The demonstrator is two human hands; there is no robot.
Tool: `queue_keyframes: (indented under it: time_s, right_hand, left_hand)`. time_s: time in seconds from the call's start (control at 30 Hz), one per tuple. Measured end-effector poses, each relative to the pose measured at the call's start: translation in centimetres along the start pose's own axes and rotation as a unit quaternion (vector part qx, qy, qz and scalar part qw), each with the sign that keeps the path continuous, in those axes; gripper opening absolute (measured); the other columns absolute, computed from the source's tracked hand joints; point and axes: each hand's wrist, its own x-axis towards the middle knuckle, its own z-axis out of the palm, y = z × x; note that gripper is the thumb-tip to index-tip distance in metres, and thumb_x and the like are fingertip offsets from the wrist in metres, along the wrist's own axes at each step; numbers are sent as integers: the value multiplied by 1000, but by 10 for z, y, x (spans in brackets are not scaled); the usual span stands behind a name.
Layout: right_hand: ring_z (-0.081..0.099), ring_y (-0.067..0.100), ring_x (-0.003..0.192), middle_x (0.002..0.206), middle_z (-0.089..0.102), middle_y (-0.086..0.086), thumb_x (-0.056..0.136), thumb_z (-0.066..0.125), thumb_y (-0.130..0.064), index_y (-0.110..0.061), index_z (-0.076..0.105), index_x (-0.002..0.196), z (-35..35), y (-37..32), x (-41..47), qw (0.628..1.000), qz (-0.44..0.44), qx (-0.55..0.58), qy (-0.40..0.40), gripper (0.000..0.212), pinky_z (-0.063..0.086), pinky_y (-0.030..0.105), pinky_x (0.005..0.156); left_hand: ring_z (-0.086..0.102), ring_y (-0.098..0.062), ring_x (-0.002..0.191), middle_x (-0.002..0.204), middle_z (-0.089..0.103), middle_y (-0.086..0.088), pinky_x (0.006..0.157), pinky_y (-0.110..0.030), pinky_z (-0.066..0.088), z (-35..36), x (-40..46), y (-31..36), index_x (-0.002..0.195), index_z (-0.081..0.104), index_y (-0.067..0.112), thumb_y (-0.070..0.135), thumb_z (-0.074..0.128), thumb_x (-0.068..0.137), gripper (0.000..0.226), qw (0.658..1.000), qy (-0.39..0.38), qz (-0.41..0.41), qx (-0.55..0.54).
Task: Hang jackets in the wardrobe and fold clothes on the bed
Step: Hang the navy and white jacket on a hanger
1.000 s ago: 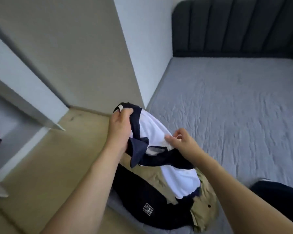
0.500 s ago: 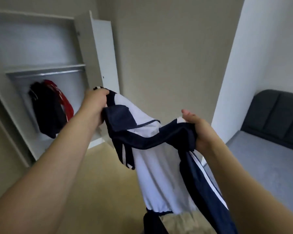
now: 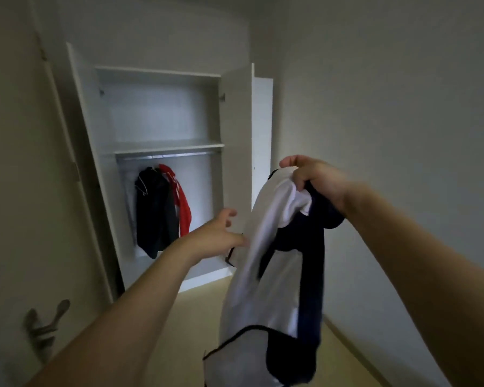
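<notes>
A white and navy jacket [image 3: 266, 263] hangs down from my right hand [image 3: 313, 180], which grips it near the collar at chest height. My left hand [image 3: 221, 233] is stretched forward beside the jacket's left edge, fingers spread and holding nothing. Ahead stands the open white wardrobe [image 3: 162, 146] with a metal rail [image 3: 165, 156] under its shelf. A dark jacket [image 3: 151, 213] and a red garment [image 3: 180, 202] hang from the rail at its left end. The bed is out of view.
The wardrobe's right door [image 3: 236, 152] stands open toward me, close behind my left hand. A room door with a metal handle [image 3: 44, 328] is at the lower left. A plain wall runs along the right, with wooden floor [image 3: 196, 325] between me and the wardrobe.
My view has swung from the bed to face the wardrobe. My left hand has let go of the jacket and reaches forward. The jacket now hangs from my right hand alone.
</notes>
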Motion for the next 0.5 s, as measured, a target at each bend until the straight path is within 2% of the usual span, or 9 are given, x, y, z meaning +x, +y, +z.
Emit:
queue_keyframes:
  time_s: [0.07, 0.13, 0.17, 0.2, 0.27, 0.3, 0.33, 0.4, 0.5]
  right_hand:
    - [55, 26, 73, 88, 55, 13, 66, 49, -2, -24, 59, 108, 11, -5, 40, 997, -16, -76, -15, 48, 44, 28, 60]
    - [54, 27, 77, 89, 54, 14, 74, 47, 1, -25, 55, 112, 19, -4, 84, 988, -38, -145, -20, 47, 42, 32, 65]
    - [53, 27, 78, 88, 53, 12, 76, 48, 1, -27, 53, 113, 22, -1, 107, 983, -49, -177, -19, 47, 41, 33, 67]
    - [54, 26, 78, 87, 53, 11, 77, 49, 0, -28, 51, 115, 23, 2, 130, 978, -57, -197, -20, 47, 41, 34, 69]
    - [54, 26, 78, 87, 54, 11, 78, 51, -1, -30, 47, 119, 23, 9, 178, 973, -72, -218, -22, 50, 43, 35, 70]
    - [55, 26, 78, 89, 56, 11, 78, 52, -2, -30, 45, 120, 21, 12, 203, 971, -76, -227, -19, 51, 44, 35, 71]
    - [56, 25, 77, 91, 59, 12, 79, 54, -4, -29, 43, 122, 19, 16, 227, 966, -82, -244, -15, 51, 46, 34, 71]
    - [57, 19, 71, 90, 62, 9, 81, 58, -8, -27, 41, 122, 19, 31, 276, 953, -95, -288, -19, 49, 46, 28, 64]
    - [58, 15, 73, 87, 62, 0, 79, 68, -16, -20, 53, 109, 35, 62, 349, 931, -118, -345, -27, 34, 42, 22, 59]
  left_hand:
    - [50, -11, 116, 133, 47, 12, 78, -21, 47, -10, 41, -7, 140, 41, 29, 34, 68, 88, 59, 998, 17, 48, -42]
    - [61, -21, 114, 125, 64, -2, 96, -36, 51, -16, 86, -16, 127, 58, 17, 26, 59, 93, 36, 996, 33, 67, -57]
    - [63, -24, 110, 118, 67, -7, 97, -41, 50, -19, 107, -21, 120, 63, 16, 23, 53, 94, 29, 994, 46, 72, -65]
    - [65, -23, 105, 113, 69, -8, 94, -40, 51, -23, 127, -27, 113, 66, 17, 22, 49, 94, 26, 992, 62, 70, -82]
    - [63, -18, 84, 95, 68, -7, 73, -32, 51, -39, 165, -35, 90, 65, 20, 25, 44, 94, 22, 981, 129, 57, -130]
    - [56, -20, 73, 84, 62, -7, 65, -29, 43, -52, 185, -38, 77, 58, 18, 26, 44, 91, 21, 967, 182, 49, -173]
    - [47, -23, 69, 79, 51, -10, 65, -29, 36, -68, 205, -38, 69, 49, 16, 25, 45, 84, 18, 945, 228, 41, -230]
    - [35, -21, 76, 82, 39, -7, 72, -34, 28, -102, 244, -40, 76, 45, 13, 24, 44, 69, 13, 896, 288, 46, -334]
    - [31, -12, 62, 64, 33, 1, 61, -27, 26, -140, 293, -25, 69, 38, 18, 18, 42, 80, 12, 864, 330, 79, -373]
